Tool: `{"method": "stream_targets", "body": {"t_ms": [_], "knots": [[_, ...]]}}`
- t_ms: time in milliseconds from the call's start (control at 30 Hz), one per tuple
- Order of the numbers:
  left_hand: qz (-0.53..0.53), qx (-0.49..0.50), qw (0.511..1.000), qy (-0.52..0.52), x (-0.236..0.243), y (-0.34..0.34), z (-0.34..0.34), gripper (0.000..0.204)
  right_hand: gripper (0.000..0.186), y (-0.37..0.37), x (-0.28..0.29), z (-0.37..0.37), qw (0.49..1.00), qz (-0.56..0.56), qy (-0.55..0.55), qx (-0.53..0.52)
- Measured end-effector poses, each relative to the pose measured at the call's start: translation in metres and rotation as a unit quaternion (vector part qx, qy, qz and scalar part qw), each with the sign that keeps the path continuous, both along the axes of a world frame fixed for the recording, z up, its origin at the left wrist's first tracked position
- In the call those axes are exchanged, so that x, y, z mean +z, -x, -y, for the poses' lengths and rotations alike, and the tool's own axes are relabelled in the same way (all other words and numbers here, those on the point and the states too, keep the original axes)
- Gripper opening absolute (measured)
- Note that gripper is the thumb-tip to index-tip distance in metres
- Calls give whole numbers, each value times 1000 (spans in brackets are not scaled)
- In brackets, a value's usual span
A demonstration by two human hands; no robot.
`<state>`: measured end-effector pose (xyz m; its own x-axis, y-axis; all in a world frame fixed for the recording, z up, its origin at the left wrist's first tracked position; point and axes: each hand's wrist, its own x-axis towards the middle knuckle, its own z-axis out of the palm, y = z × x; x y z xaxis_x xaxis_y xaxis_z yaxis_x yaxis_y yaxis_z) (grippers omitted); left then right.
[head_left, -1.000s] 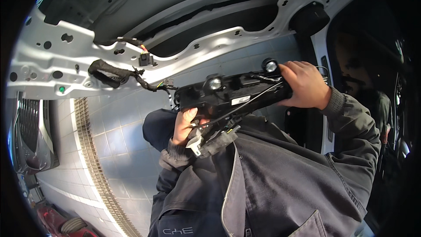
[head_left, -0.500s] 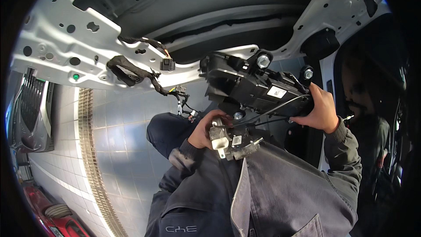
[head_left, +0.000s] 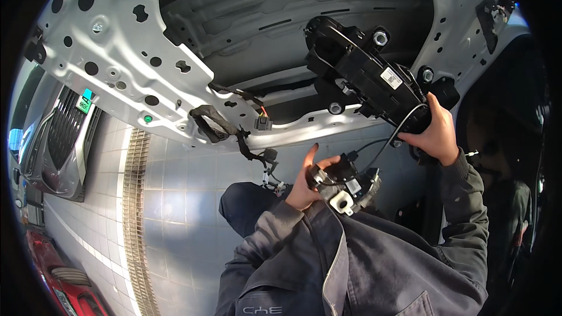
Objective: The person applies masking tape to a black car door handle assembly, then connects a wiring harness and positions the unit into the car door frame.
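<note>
My right hand (head_left: 438,134) is closed round the lower right end of a black plastic mechanism housing (head_left: 369,70). It has a white label and several bolts with rubber mounts, and its upper part is tilted in front of the door opening. Two black cables (head_left: 399,130) run from it down to a smaller latch unit (head_left: 353,186) with a cream plastic part. My left hand (head_left: 305,190) supports that latch unit near my chest. Its thumb and index finger are stretched apart, while the other fingers are partly hidden behind the unit.
A bare white metal vehicle panel (head_left: 126,64) with many holes spans the top. From it hang a taped wiring harness (head_left: 208,123) and a dark connector (head_left: 263,123). A drain grate (head_left: 133,199) crosses the tiled floor. A grey car (head_left: 58,140) and a red car (head_left: 67,281) stand left.
The black housing has risen and tilted more steeply in my right hand, up to the panel opening. The latch unit has turned and shifted right with my left hand, whose index finger now extends.
</note>
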<state>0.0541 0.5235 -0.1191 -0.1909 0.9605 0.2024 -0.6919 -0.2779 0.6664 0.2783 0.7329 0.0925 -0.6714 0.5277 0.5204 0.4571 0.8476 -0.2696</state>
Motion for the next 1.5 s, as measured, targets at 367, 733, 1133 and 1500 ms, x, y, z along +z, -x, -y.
{"method": "stream_targets", "body": {"t_ms": [367, 733, 1133, 1500], "knots": [[10, 129, 953, -273, 93, 62, -47, 82, 95, 23, 14, -12, 998, -46, 3, 43], [14, -90, 976, -200, 154, 128, -45, 100, 98, 21, 33, -22, 998, -36, -8, -46], [174, 167, 970, -40, 70, 84, -88, 86, 97, 58, 54, -38, 990, -72, -109, -59], [220, 278, 933, 70, 96, 103, -124, 71, 93, 107, 66, -60, 978, -47, -203, 9]]}}
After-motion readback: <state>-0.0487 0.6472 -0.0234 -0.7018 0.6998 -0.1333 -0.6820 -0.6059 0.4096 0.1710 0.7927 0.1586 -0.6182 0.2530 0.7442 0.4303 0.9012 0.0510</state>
